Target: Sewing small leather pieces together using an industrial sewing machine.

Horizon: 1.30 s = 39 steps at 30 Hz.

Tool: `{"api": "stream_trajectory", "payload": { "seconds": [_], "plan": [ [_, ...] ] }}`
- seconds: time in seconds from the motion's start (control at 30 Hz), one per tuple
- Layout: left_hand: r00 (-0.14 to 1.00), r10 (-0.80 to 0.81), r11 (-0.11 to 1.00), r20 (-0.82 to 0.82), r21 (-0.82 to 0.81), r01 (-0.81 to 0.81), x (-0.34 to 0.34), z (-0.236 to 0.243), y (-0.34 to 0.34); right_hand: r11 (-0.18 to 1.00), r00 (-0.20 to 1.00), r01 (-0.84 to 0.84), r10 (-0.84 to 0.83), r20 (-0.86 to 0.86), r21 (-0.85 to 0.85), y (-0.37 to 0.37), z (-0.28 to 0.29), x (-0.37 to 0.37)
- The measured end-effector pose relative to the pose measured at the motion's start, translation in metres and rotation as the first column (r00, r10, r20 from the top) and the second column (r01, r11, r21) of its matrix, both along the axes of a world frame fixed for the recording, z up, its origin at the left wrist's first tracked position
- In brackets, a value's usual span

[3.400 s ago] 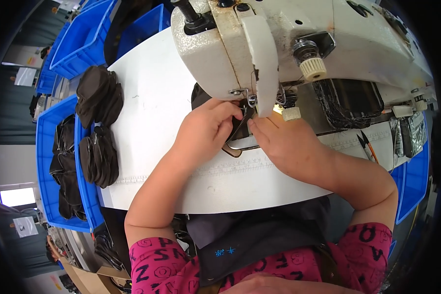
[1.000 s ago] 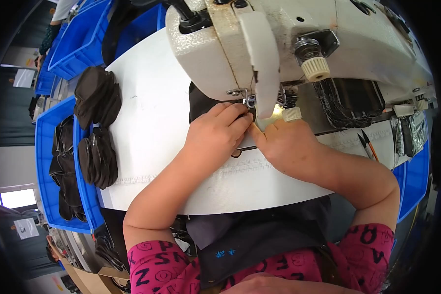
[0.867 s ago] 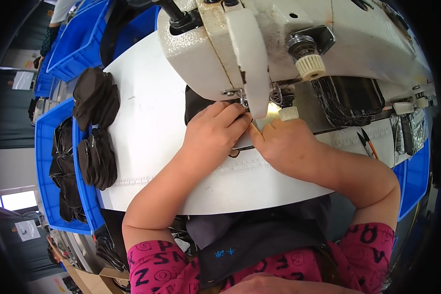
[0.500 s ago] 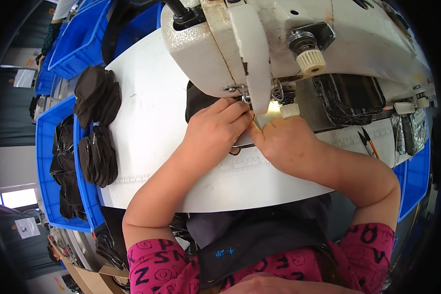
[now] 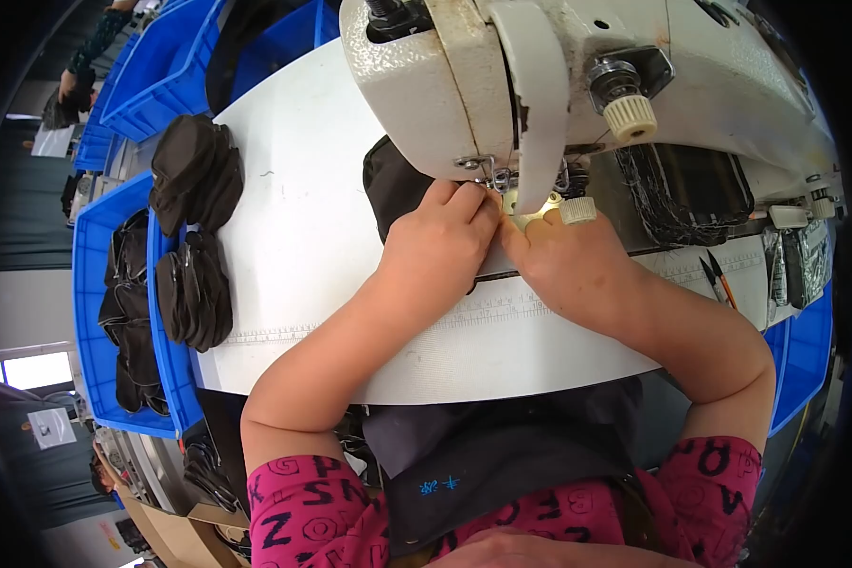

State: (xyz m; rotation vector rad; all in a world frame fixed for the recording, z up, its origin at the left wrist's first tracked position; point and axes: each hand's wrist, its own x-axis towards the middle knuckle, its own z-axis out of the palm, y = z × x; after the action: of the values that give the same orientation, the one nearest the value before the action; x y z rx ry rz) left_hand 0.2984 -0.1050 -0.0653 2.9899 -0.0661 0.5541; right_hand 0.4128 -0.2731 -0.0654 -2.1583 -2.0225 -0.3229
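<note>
The sewing machine [image 5: 577,76] is cream with rusty chips, the tabletop [image 5: 293,237] white. Dark brown fabric pieces [image 5: 197,175] lie stacked beside blue bins [image 5: 90,284]. The sleeves [image 5: 312,502] are magenta with black lettering, the apron [image 5: 502,454] dark.

Head cam — close, facing down.

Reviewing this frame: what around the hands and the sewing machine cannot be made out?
- Needle area: head view, hidden behind the sewing machine head and the left hand.
- Dark fabric piece: mostly covered by the left hand and the machine; shape unclear.
- Right hand fingertips: tucked under the machine; grip unclear.
- Tools at the table's right: too small to identify.
</note>
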Motion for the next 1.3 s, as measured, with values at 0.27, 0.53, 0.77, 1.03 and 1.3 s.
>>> {"api": "stream_trajectory", "payload": {
  "seconds": [0.27,0.53,0.77,1.03,1.3],
  "plan": [
    [0.995,-0.048,0.999,0.084,-0.003,0.049,-0.004,0.007,0.011,0.997,1.000,-0.007,0.009,-0.030,0.072,-0.001,-0.007,0.002],
    [0.995,-0.093,0.995,-0.021,-0.051,0.091,-0.001,0.010,0.021,0.997,0.998,-0.029,0.032,-0.047,0.067,0.000,-0.009,0.002],
    [0.993,-0.115,0.993,0.032,0.021,0.114,0.000,0.004,0.023,0.997,0.999,-0.036,0.038,-0.027,0.071,0.001,-0.010,0.002],
    [0.992,-0.122,0.989,0.041,0.090,0.118,0.000,0.006,0.022,0.995,0.997,-0.038,0.044,-0.066,0.091,0.000,-0.008,0.001],
    [0.996,-0.092,0.995,0.001,0.021,0.092,-0.001,0.007,0.013,0.997,1.000,-0.018,0.019,-0.008,0.072,-0.001,-0.007,0.002]
  ]
}}
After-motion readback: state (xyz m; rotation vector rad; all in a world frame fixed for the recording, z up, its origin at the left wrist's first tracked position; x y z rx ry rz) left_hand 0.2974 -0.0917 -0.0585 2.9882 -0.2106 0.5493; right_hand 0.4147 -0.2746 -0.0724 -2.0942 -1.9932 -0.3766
